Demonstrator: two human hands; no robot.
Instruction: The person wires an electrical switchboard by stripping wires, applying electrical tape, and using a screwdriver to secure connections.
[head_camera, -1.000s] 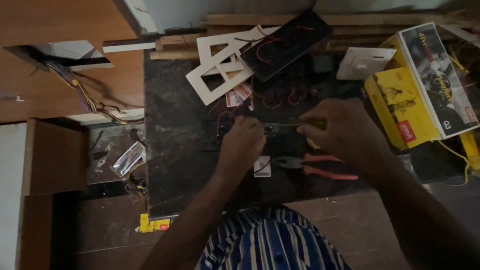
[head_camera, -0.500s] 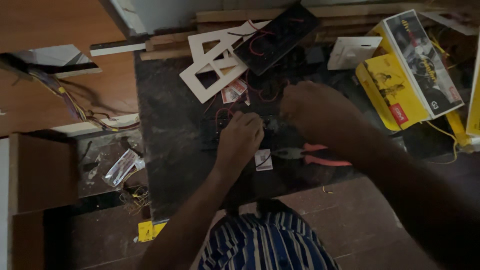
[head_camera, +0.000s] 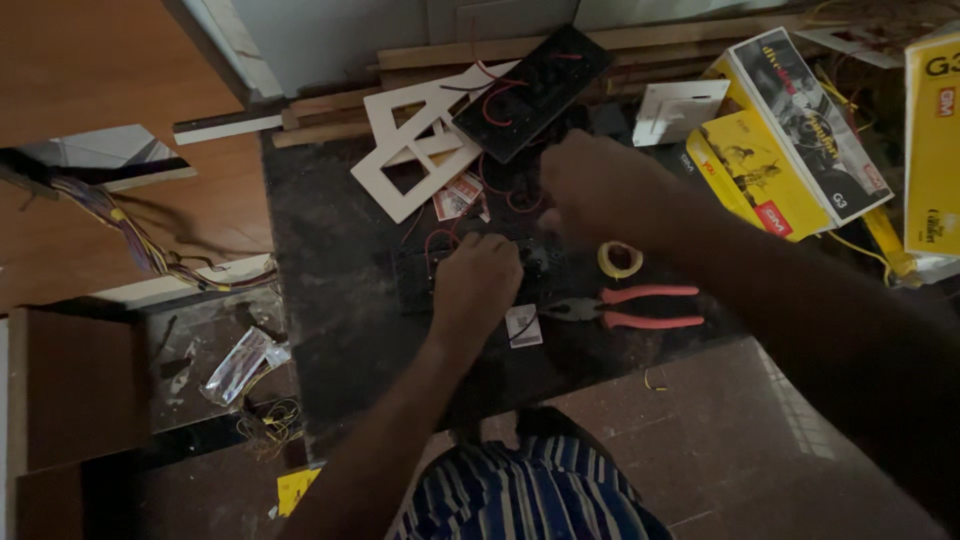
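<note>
Nearest the viewer, a blue-and-white striped cloth (head_camera: 545, 490) covers the person's lap at the near edge of the dark stone surface (head_camera: 330, 300). Just beyond it the left hand (head_camera: 478, 285) lies curled, knuckles up, pressing on the dark rectangular switch panel with thin red wires (head_camera: 420, 275), much as it did a second ago; whether its fingers pinch anything underneath cannot be told. The change is in the right hand (head_camera: 595, 185): a second ago it sat level with the left hand over the same panel, and it now hangs farther out, above the panel's far right corner, loosely closed, its grip hidden in the dim light. That lift has uncovered a small roll of yellow tape (head_camera: 620, 260) on the surface, with the orange-handled pliers (head_camera: 625, 307) just nearer and a small white tag (head_camera: 523, 325) beside the left wrist. So the panel is now held down by one hand only, in the middle of the surface. Farther out lie a cream plastic cover frame with square openings (head_camera: 410, 160) and a second black panel with red wires (head_camera: 530, 90), both close behind the work and crowding it. To the far right stand yellow cardboard boxes (head_camera: 770, 180); to the left, a bundle of multicoloured wires (head_camera: 130, 235).
</note>
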